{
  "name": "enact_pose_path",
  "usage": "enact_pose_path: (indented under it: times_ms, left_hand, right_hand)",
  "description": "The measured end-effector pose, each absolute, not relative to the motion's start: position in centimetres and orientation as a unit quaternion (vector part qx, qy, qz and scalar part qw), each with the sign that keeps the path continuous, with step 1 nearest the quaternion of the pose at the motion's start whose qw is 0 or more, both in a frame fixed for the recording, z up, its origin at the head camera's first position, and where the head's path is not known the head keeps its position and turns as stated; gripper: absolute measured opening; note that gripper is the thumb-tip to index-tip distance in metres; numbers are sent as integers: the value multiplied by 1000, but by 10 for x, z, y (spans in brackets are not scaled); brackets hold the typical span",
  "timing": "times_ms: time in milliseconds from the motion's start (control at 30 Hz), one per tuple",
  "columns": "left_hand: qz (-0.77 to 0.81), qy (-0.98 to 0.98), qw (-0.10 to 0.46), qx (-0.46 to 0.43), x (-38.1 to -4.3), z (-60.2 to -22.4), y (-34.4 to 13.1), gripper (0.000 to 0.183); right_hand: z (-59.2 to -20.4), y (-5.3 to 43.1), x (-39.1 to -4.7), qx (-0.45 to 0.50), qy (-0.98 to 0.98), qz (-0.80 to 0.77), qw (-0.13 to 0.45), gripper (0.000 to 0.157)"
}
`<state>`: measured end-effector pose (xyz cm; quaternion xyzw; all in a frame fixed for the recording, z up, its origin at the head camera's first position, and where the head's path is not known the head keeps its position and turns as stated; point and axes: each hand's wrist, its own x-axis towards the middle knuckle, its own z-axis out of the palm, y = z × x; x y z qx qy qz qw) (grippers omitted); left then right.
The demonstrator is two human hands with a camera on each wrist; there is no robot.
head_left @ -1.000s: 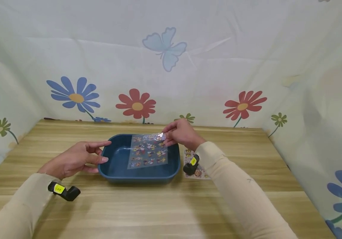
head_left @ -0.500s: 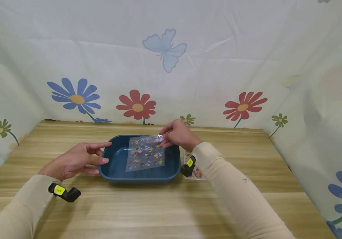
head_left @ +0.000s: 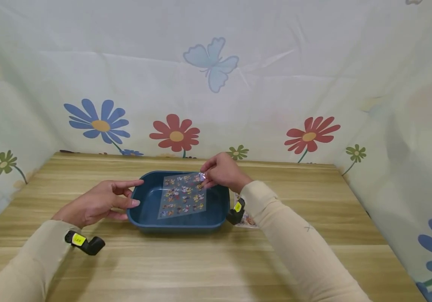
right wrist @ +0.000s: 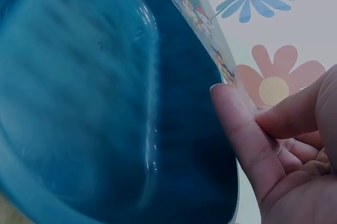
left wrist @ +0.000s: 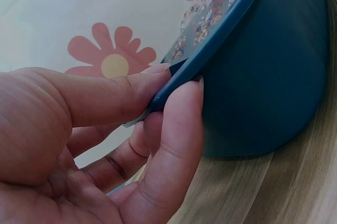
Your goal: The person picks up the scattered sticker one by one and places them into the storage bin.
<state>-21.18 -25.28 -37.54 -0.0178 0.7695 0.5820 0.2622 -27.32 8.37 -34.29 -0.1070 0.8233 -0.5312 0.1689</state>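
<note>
A dark blue plastic basin (head_left: 178,229) with rounded corners stands on the wooden table. At its left end my left hand (head_left: 99,204) pinches the rim; the left wrist view has the thumb over the rim (left wrist: 221,31) and fingers against the outer wall. My right hand (head_left: 224,171), above the basin's far right corner, pinches the upper right corner of a clear sticker sheet (head_left: 183,196) printed with small cartoon figures. The sheet slants over the basin's opening. In the right wrist view, thumb and forefinger meet at the sheet's edge (right wrist: 224,66).
Right of the basin, a second sticker sheet (head_left: 247,221) lies on the table (head_left: 186,268), partly hidden by the right wrist's camera (head_left: 235,213). A cloth backdrop (head_left: 136,79) with printed flowers and a butterfly encloses the table's back and sides.
My right hand has shifted slightly left, carrying the sticker sheet a little left and lower over the basin. The left hand keeps its hold on the rim. The head view has shifted slightly.
</note>
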Motion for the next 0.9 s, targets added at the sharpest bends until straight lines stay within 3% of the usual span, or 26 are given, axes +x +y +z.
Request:
enact_pose_path:
  times_ms: [900]
  left_hand:
    - [592,760,268,-4,-211,-373,-255,87]
  right_hand:
    - [-348,68,-271,-109,846,-494,168,22]
